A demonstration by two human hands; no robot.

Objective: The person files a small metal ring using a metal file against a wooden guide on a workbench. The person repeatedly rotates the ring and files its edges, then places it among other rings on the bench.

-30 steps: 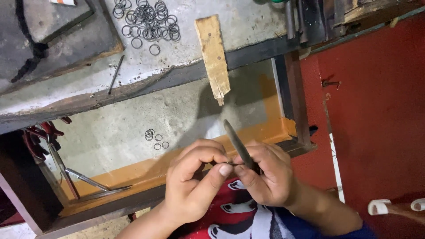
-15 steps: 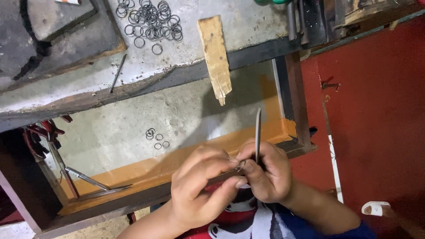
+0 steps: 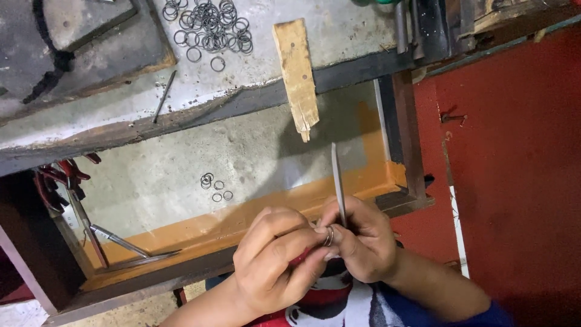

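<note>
While my left hand (image 3: pixel 275 263) pinches the small grey metal ring (image 3: pixel 328 235) and my right hand (image 3: pixel 363 245) grips the thin flat steel file (image 3: pixel 338 181), both below the desk's (image 3: pixel 363 30) front edge, I should steady the ring and stroke evenly. One file, one held ring, five loose rings (image 3: pixel 213 186) in the tray beneath, one wooden peg (image 3: pixel 296 75).

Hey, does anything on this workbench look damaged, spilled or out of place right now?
The wooden peg jutting over the bench edge is split and ragged at its lower tip. A few metal rings lie loose in the tray below, apart from the main ring pile on the bench top. Otherwise nothing stands out.
</note>
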